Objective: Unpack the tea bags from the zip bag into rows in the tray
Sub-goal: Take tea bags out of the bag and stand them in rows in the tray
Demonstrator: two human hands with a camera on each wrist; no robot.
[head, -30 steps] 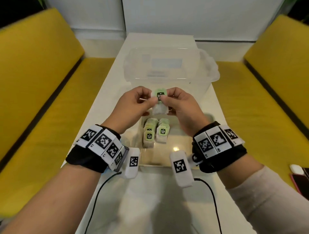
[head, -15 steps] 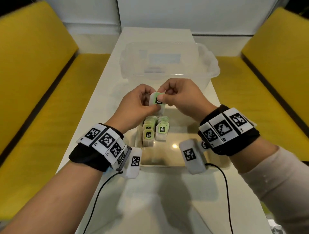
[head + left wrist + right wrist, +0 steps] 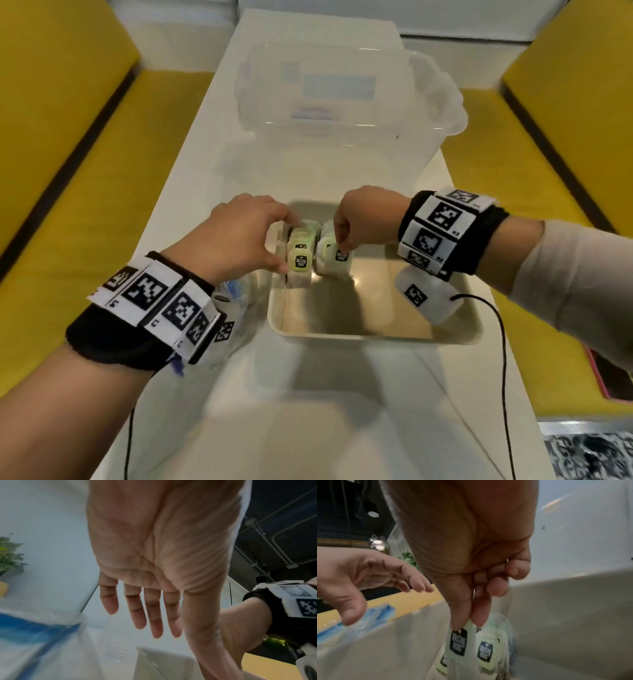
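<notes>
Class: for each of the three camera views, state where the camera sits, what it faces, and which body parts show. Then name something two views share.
Head: worn on the head, looking down at the tray; both forearms and wrists show.
Left wrist: under the left hand, looking along its straight fingers.
Right wrist: under the right hand, which pinches a tea bag.
Shared: head and right wrist views both show the tea bag.

**One head view, two wrist views**

The head camera looks forward and down over the tabletop [image 3: 308, 394]. Each wrist camera sits close under its palm, facing along the fingers. All three share the tray [image 3: 342, 329] [image 3: 154, 660] [image 3: 402, 635].
</notes>
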